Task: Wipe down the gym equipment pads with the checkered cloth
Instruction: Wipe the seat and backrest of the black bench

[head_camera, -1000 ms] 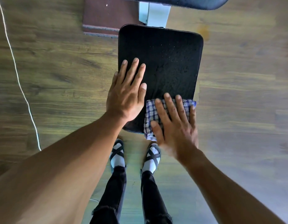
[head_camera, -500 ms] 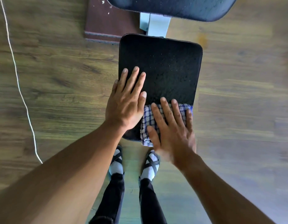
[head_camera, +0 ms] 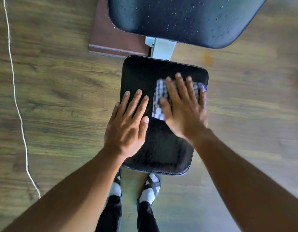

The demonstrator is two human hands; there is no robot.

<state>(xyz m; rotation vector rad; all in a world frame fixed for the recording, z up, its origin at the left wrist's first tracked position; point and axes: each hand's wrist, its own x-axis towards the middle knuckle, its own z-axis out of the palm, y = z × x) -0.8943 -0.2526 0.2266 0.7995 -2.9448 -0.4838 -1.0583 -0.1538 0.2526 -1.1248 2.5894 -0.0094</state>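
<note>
A black rectangular pad fills the middle of the view, its near part glossy and wet-looking. On its right half lies the blue-and-white checkered cloth, folded. My right hand presses flat on the cloth with straight, spread fingers, blurred by motion. My left hand rests flat on the pad's left edge, fingers straight. A second, larger dark pad speckled with white spots sits beyond, at the top.
A pale metal post joins the two pads. A brown mat lies on the wooden floor at the upper left. A white cord runs down the left side. My feet in strapped sandals stand under the near pad's edge.
My right hand has pushed the cloth from the pad's near right corner up toward its far right part. The view has tilted up, showing more of the far pad. My left hand stays put.
</note>
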